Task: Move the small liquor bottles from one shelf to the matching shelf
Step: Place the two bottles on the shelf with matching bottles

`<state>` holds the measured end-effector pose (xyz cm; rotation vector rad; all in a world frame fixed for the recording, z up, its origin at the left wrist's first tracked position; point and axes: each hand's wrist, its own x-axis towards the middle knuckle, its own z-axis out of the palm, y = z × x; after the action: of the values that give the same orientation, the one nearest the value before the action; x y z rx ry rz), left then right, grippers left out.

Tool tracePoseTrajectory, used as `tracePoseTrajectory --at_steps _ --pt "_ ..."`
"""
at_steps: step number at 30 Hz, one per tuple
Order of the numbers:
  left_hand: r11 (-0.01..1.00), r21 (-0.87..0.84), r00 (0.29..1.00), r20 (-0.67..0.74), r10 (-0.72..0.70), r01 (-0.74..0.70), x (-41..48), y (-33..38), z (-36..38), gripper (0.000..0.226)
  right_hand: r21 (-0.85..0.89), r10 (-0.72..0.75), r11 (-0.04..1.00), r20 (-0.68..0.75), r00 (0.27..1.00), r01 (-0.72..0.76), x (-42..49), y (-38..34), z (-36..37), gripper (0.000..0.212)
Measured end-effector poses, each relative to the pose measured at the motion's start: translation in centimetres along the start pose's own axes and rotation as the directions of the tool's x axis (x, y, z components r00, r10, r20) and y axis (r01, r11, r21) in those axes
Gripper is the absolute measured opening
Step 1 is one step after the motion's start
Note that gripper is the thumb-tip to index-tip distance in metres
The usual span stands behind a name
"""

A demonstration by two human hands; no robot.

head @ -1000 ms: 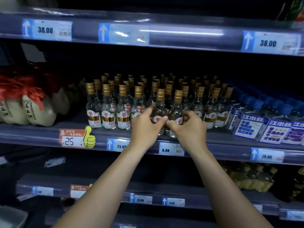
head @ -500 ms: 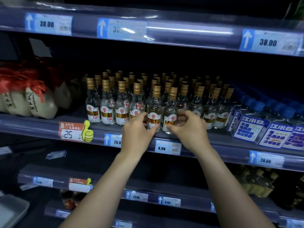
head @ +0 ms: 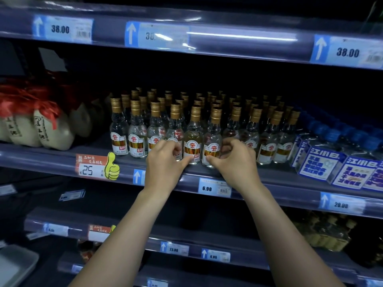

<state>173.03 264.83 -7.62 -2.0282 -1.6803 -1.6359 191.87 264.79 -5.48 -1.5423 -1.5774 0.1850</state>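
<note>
Several rows of small clear liquor bottles [head: 136, 133] with gold caps and red-and-gold labels stand on the middle shelf [head: 275, 181]. Two bottles stand side by side at the shelf's front edge, slightly ahead of the front row. My left hand [head: 165, 164] pinches the lower part of the left one [head: 193, 133], thumb at its base. Thumb and curled fingers of my right hand [head: 238, 162] close around the right one [head: 214, 135]. Both bottles are upright and rest on the shelf.
Pale ceramic jars with red ribbons [head: 56, 133] fill the shelf's left end, blue-capped bottles with blue-and-white labels [head: 323, 166] the right. A 6.90 price tag [head: 214, 188] sits under my hands. Shelves run above and below; a grey tray [head: 14, 264] is at the lower left.
Both hands have drawn the two front bottles toward the shelf edge and slid down to their bases. The rest of the bottles have not moved.
</note>
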Motion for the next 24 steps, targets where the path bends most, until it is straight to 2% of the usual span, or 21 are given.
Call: tracePoseTrajectory --at_steps 8,12,18,21,24 --pt "0.997 -0.076 1.0 0.007 0.026 -0.026 -0.3 -0.5 -0.3 0.032 -0.042 0.029 0.999 -0.01 1.0 -0.03 -0.4 -0.4 0.1 0.059" --pt "0.985 -0.162 0.998 0.013 0.065 -0.062 -1.1 -0.9 -0.9 0.027 -0.047 0.03 0.998 -0.071 0.997 -0.034 -1.3 -0.8 0.0 0.073" --pt "0.974 -0.202 0.991 0.059 0.117 -0.103 -3.3 0.3 -2.6 0.029 -0.089 -0.082 0.994 -0.21 0.974 0.065 -5.2 -1.6 -0.4 0.051" --pt "0.98 -0.188 0.993 0.09 0.079 -0.061 -5.4 1.6 -3.7 0.029 -0.083 -0.115 0.991 -0.179 0.977 0.101 -7.6 -1.7 -1.1 0.038" --pt "0.985 -0.169 0.986 0.164 0.008 0.02 -8.4 2.8 -4.8 0.03 -0.051 -0.108 0.993 -0.09 0.99 0.104 -10.5 -1.4 -1.7 0.03"
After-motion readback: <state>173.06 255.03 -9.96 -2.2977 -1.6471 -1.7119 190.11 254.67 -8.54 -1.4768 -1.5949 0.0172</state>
